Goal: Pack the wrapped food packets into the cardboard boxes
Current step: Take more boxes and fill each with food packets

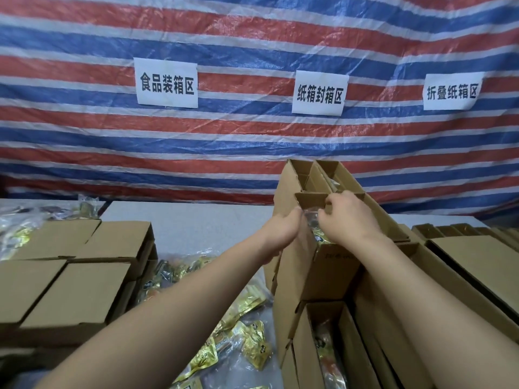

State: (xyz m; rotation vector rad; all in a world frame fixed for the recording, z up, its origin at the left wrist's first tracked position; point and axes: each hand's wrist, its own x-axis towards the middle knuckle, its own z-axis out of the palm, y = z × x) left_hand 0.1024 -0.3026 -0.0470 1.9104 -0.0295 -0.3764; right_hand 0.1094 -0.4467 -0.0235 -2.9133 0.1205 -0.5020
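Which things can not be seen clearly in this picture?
- Head view: the packet is mostly hidden by both hands and the box; its print is unreadable.
- The left hand fingers are behind the box wall.
- The lower box is cut by the bottom edge.

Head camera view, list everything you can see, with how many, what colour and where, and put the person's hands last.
Open cardboard boxes: several, brown, stacked at centre right; the top ones stand open.
Closed cardboard boxes: about four, brown, on the left.
Flat cardboard: a stack, brown, far right.
Wrapped food packets: many, gold and clear, loose on the table between the box stacks; more at far left.
Packet in a lower open box: one, gold and red, bottom centre.
Table: one, grey.
Tarp: one, red, blue and white stripes, behind.
Paper signs: three, white with black characters, on the tarp.
Left hand: grips the top box's side.
Right hand: pinches a clear packet at the box's opening.
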